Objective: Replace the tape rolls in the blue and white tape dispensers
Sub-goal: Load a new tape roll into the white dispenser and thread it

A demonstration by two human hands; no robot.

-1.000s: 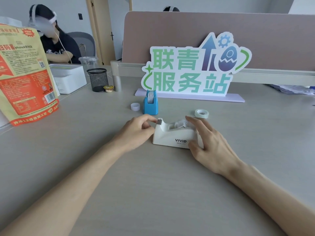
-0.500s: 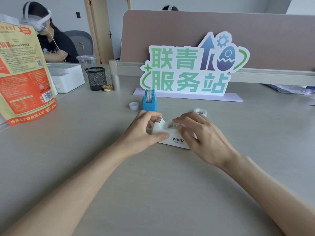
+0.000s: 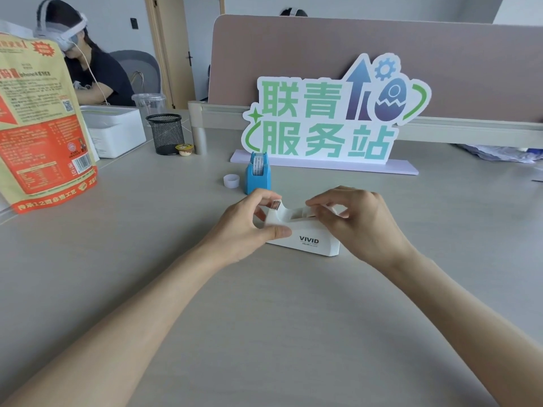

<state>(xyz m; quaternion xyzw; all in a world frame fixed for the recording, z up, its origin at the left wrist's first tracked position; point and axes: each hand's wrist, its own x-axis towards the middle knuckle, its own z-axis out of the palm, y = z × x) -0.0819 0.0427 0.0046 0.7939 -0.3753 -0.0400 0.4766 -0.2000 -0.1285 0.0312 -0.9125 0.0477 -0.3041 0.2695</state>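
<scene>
The white tape dispenser (image 3: 305, 240), marked VIVID, sits on the grey desk in the middle of the view. My left hand (image 3: 244, 221) grips its cutter end, thumb on the near side and fingers over the top. My right hand (image 3: 361, 227) covers the roll end, with thumb and forefinger pinched on the clear tape in the dispenser's notch; the roll itself is hidden. The blue tape dispenser (image 3: 258, 179) stands upright just behind my left hand, with a roll in it. A small white ring (image 3: 231, 180) lies to its left.
A standing sign (image 3: 323, 121) with green characters rises behind the dispensers. At the left are a large orange snack bag (image 3: 41, 127), a white box (image 3: 117, 130) and a black mesh cup (image 3: 166, 133). Another person (image 3: 88, 69) with a headset sits at the far left.
My left hand has closed round the cutter end of the white dispenser. My right hand moved up from its side onto the top and pinched the tape, now covering the loose roll behind.
</scene>
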